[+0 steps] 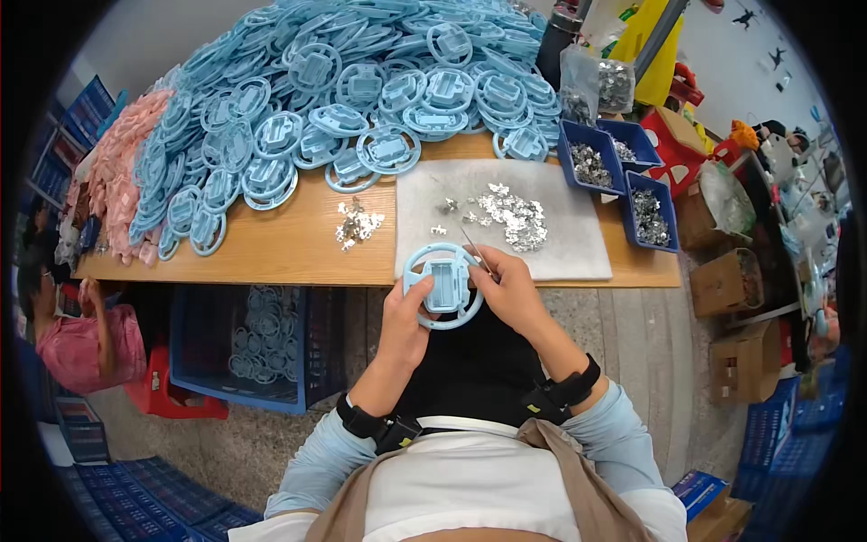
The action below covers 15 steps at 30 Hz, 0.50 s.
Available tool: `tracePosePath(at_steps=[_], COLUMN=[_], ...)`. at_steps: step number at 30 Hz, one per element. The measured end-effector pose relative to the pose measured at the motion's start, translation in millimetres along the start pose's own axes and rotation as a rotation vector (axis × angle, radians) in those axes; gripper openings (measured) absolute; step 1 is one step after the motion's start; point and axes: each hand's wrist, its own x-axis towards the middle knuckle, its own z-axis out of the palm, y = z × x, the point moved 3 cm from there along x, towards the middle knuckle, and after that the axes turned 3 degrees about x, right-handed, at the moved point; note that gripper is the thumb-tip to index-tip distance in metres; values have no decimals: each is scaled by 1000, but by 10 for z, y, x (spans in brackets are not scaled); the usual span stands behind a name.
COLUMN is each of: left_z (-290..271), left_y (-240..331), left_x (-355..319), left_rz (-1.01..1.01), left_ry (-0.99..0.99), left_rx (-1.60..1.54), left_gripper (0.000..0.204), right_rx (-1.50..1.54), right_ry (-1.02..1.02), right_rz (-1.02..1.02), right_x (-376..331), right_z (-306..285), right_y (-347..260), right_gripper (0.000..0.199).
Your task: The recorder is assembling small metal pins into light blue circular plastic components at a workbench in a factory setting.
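In front of my body I hold a light-blue round plastic part (pixel 446 287) with a rectangular recess in its middle. My left hand (pixel 403 318) grips its left rim, thumb on the front face. My right hand (pixel 511 287) is closed around thin metal tweezers (pixel 473 244), its fingers against the part's right rim. The tweezers' tip points up and left, over the front of a white mat (pixel 578 257). On that mat lies a spread of small shiny metal pieces (pixel 519 219). A smaller heap of metal pieces (pixel 358 224) is on the wooden table (pixel 298 244).
A large pile of blue plastic parts (pixel 388 90) covers the table's back, pink parts (pixel 122 181) at its left. Blue bins (pixel 650 212) of metal pieces stand at the right. Below the table's left side is a blue crate (pixel 312 348). Another person (pixel 90 339) sits far left.
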Motion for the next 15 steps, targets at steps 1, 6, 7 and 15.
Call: tracePosePath(at_steps=[1,6,7,15], left_z=[40,-25,-62,-63], left_y=[53,133,128,96], left_x=[-21,-98,-72,40], left_rz=[-32,-181,-183,-174], left_ry=[-3,12,14,59], left_rx=[-10,39,52,77], left_gripper=[37,32,31,29], right_rx=[91,194,163,197], right_ry=[-11,-48,-57,-168], right_rz=[-12,-36,-55,34], right_x=[18,-52,-66,-71], right_z=[16,92,77,33], right_y=[24,59,-9,91], right_gripper=[31,30,30,30])
